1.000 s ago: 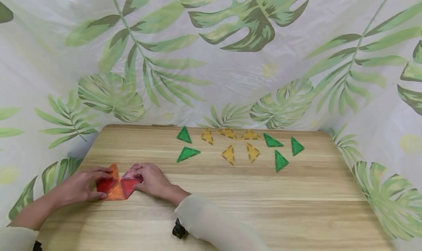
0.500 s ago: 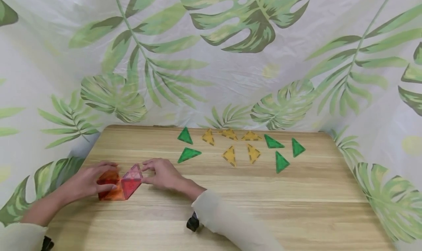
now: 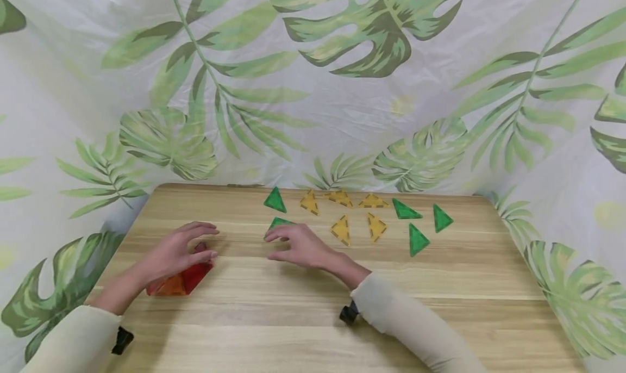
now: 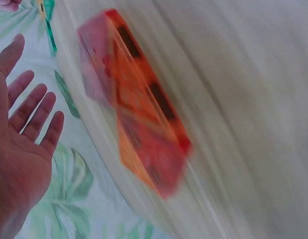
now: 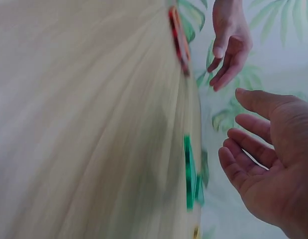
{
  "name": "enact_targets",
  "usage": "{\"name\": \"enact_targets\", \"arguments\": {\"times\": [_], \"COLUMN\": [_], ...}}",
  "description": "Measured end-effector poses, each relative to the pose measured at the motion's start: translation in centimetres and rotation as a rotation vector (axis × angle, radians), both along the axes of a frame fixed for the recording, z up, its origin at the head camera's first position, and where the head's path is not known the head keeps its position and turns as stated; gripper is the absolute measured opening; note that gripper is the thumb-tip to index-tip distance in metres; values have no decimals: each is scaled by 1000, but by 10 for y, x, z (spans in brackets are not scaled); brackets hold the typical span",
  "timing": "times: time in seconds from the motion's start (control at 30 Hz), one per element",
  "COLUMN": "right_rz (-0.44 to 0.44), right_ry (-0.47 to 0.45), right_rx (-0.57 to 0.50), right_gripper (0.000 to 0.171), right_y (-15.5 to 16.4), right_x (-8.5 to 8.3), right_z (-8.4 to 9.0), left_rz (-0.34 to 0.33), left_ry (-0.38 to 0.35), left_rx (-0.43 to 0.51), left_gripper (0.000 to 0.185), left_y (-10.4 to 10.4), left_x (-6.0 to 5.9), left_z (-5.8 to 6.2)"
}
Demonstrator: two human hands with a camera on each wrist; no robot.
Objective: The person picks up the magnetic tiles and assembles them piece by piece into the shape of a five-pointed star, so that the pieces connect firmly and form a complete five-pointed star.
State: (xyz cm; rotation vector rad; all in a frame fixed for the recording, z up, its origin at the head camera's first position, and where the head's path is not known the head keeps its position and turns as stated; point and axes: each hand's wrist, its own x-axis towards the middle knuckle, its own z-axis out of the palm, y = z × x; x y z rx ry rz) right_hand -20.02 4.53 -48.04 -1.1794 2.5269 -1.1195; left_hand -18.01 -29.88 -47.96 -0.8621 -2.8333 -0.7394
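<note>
A group of joined triangular magnetic tiles [image 3: 172, 286], orange, red and pinkish, lies flat at the left of the wooden table. My left hand [image 3: 177, 253] hovers above it with fingers apart, covering part of it in the head view. In the left wrist view the joined tiles [image 4: 144, 104] lie below that hand [image 4: 24, 134], which holds nothing. My right hand [image 3: 303, 245], empty and loosely bent, is near a green triangular tile [image 3: 279, 222] and hides its lower part. The right wrist view has the same green tile [image 5: 189, 172] beside the hand [image 5: 273, 154].
Several yellow triangular tiles [image 3: 340, 230] lie spread at the middle back of the table [image 3: 313, 318]. Green tiles flank them, one at the back left [image 3: 275, 200] and others to the right, such as a green tile [image 3: 418, 240]. A leaf-print cloth [image 3: 332, 117] hangs behind.
My right hand has let go of the pinkish side of the joined tiles and moved right to the green tile. My left hand has lifted off the tiles and shifted right and away from me.
</note>
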Motion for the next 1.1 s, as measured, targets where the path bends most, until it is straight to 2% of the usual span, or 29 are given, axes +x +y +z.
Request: {"name": "enact_targets", "arguments": {"times": [0.17, 0.47, 0.67, 0.9, 1.1], "right_rz": [-48, -186, -274, -313, -330], "right_ry": [64, 111, 131, 44, 38], "right_rx": [-12, 5, 51, 110, 117], "right_gripper": [38, 41, 48, 64, 74], "right_y": [50, 139, 194, 234, 247], "right_x": [-3, -6, -13, -19, -18], "right_z": [-5, -8, -14, -23, -33], "left_rz": [47, 76, 141, 198, 188], "left_ry": [-66, -102, -128, -227, -244], "left_rx": [33, 49, 70, 80, 98], "left_gripper": [52, 70, 76, 85, 91], "left_y": [27, 68, 86, 95, 106], "left_x": [-13, -43, -61, -76, -89], "left_z": [-1, -12, -16, -24, -30]}}
